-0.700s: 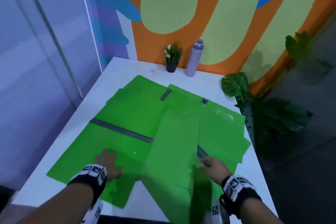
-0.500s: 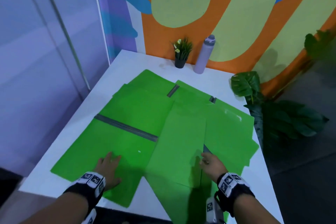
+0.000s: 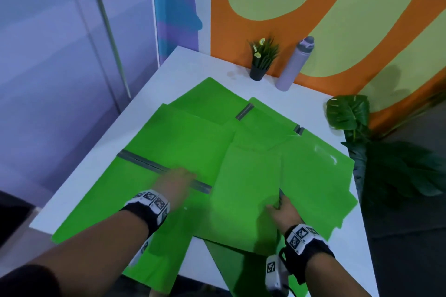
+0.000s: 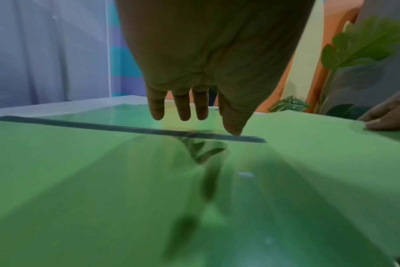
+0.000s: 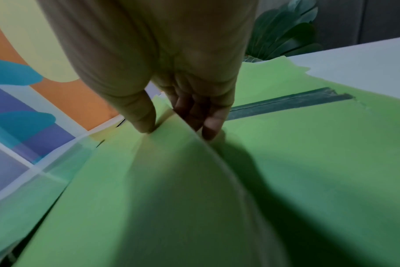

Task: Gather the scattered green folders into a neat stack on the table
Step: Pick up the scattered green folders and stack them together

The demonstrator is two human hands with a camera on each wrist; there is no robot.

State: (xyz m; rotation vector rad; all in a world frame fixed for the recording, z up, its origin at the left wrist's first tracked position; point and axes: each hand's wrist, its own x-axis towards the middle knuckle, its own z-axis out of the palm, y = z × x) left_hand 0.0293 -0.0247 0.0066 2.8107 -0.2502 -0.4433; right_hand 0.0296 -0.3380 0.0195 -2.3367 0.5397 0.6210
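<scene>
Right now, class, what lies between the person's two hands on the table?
Head view: only overlapping green folders between left hand and right hand.

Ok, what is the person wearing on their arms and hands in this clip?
Both hands are bare, no gloves. Each wrist carries a black strap topped with white blocks printed with black square tags: left wristband, right wristband. A white device with another black tag hangs under the right wrist, with a thin dark cable by it. A dark sleeve covers the left upper forearm.
</scene>
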